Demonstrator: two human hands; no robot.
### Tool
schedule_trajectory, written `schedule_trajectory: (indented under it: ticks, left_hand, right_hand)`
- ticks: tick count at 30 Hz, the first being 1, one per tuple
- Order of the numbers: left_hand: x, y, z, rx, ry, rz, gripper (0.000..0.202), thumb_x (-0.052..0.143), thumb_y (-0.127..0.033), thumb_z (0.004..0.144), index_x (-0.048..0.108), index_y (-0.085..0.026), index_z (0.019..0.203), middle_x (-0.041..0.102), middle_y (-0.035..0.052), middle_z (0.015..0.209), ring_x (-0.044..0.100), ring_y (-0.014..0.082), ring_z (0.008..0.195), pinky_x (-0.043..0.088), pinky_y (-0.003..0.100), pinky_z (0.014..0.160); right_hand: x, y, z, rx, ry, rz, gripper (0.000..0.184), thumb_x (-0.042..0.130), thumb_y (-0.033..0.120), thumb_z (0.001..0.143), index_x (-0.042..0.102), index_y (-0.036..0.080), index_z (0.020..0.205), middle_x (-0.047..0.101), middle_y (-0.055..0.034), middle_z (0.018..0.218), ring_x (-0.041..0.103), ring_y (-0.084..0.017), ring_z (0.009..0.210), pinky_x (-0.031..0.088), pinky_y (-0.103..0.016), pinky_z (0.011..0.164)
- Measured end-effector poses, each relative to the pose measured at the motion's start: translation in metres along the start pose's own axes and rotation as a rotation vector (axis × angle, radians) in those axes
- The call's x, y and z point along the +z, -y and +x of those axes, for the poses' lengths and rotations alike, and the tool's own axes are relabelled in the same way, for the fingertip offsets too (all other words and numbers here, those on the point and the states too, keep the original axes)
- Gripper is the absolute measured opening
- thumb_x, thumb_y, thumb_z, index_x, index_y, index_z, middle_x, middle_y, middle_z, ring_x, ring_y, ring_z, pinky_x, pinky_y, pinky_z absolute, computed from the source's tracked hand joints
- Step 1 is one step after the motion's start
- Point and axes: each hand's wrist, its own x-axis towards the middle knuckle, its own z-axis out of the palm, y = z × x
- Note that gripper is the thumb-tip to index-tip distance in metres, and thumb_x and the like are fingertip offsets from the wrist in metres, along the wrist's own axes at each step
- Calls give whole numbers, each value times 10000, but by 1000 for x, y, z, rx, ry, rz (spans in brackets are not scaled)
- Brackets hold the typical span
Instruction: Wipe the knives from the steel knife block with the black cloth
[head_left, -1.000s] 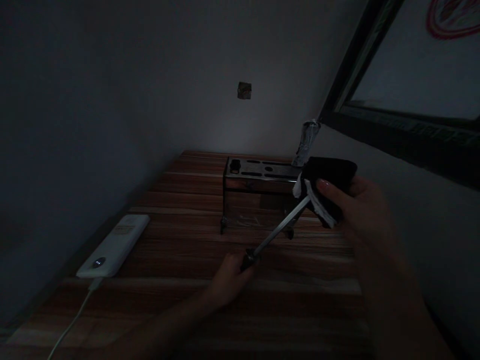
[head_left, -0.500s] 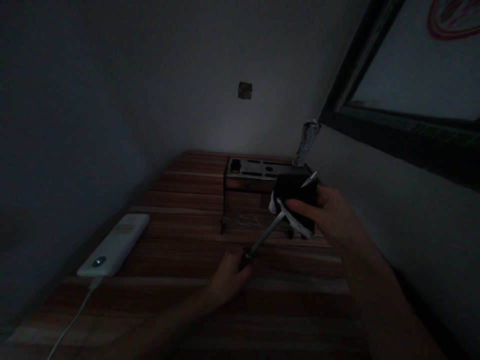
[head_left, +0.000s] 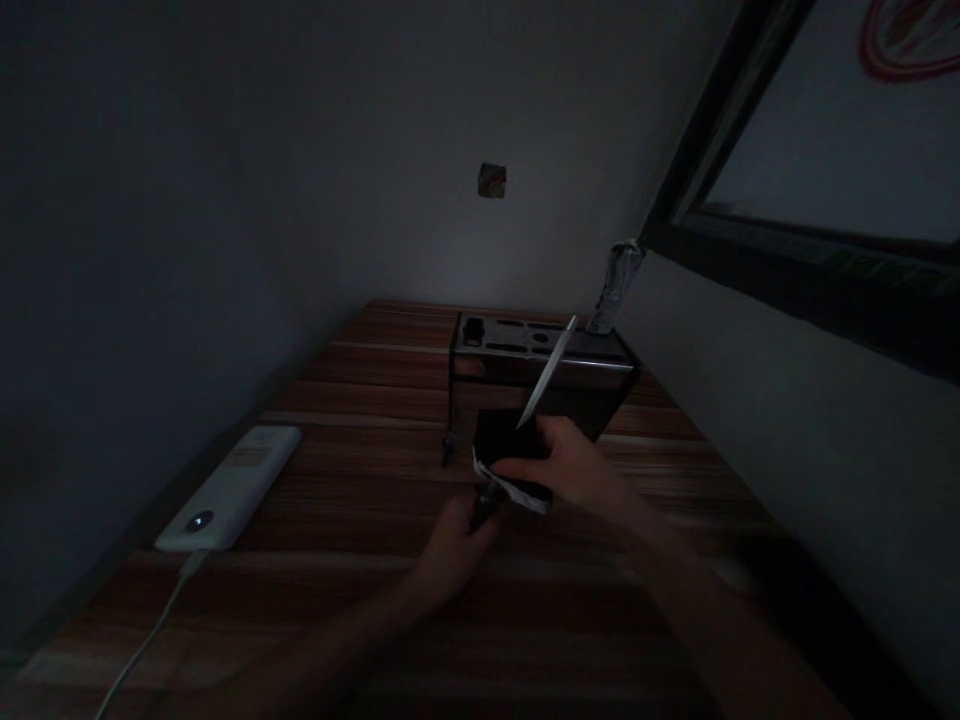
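My left hand (head_left: 457,545) is closed round the dark handle of a long tool with a thin, shiny metal shaft (head_left: 551,368), perhaps a screwdriver; the dim light hides its exact kind. The shaft points up and away, its tip standing before the rack. My right hand (head_left: 566,465) grips a black pad (head_left: 499,435) with a ragged white edge, thumb across its face. The pad lies over the lower shaft, close to the handle, and hides that stretch. Just behind both hands stands a metal-topped rack (head_left: 517,337) with slots in its top and dark legs.
A white power bank (head_left: 232,485) with a plugged-in cable (head_left: 150,635) lies left on the striped wooden table (head_left: 352,460). A greyish wrapped piece (head_left: 617,285) rises at the rack's back right. Walls close in behind and at both sides; a dark frame (head_left: 787,275) juts in at right.
My right hand and the black pad have slid down the shaft toward the handle, left and nearer to me. More of the shaft's tip end shows, tilted more upright. The left hand has barely moved.
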Motion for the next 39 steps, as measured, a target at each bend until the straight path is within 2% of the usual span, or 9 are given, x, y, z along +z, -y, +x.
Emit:
schedule_trajectory:
  ticks: [7, 14, 20, 26, 29, 39]
  left_hand:
    - [-1, -3, 0, -36, -31, -46, 176, 485, -261, 703, 578, -119, 655, 521, -11, 606, 448, 118, 580, 359, 200, 523]
    - [1, -2, 0, -71, -97, -47, 167, 475, -250, 681, 578, -128, 634, 530, -15, 589, 454, 117, 567, 363, 202, 519]
    - [-2, -6, 0, -57, -56, -65, 172, 476, -241, 681, 601, -123, 693, 572, -8, 630, 492, 129, 599, 395, 212, 571]
    - [-1, -6, 1, -41, -1, -71, 189, 475, -281, 713, 570, -123, 669, 517, -23, 596, 443, 110, 555, 363, 206, 537]
    - [0, -2, 2, -21, -1, -54, 201, 486, -299, 730, 575, -119, 714, 515, -23, 612, 446, 114, 569, 363, 209, 546]
    - [0, -7, -2, -26, 59, 80, 231, 483, -338, 768, 582, -133, 728, 532, -6, 640, 479, 135, 607, 360, 218, 564]
  right_hand:
    - [14, -9, 1, 10, 71, -22, 314, 739, 222, 574, 635, 123, 854, 675, -35, 824, 611, -193, 770, 477, -285, 653]
    - [17, -11, 2, -25, 39, -85, 341, 732, 233, 589, 626, 106, 887, 663, -42, 823, 598, -190, 756, 463, -277, 642]
    - [15, -8, 1, 2, 19, -153, 301, 733, 224, 583, 636, 109, 844, 664, -38, 784, 600, -181, 720, 459, -261, 608]
    - [8, -2, 0, -46, -23, -178, 263, 718, 253, 602, 639, 125, 818, 668, -35, 764, 611, -184, 711, 466, -260, 591]
    - [1, 3, -1, -58, -57, -174, 270, 706, 243, 613, 643, 131, 851, 676, -35, 789, 620, -184, 721, 477, -261, 595]
    - [-31, 18, -7, -122, -195, -88, 298, 705, 272, 631, 649, 148, 897, 686, -54, 854, 637, -194, 761, 507, -300, 669]
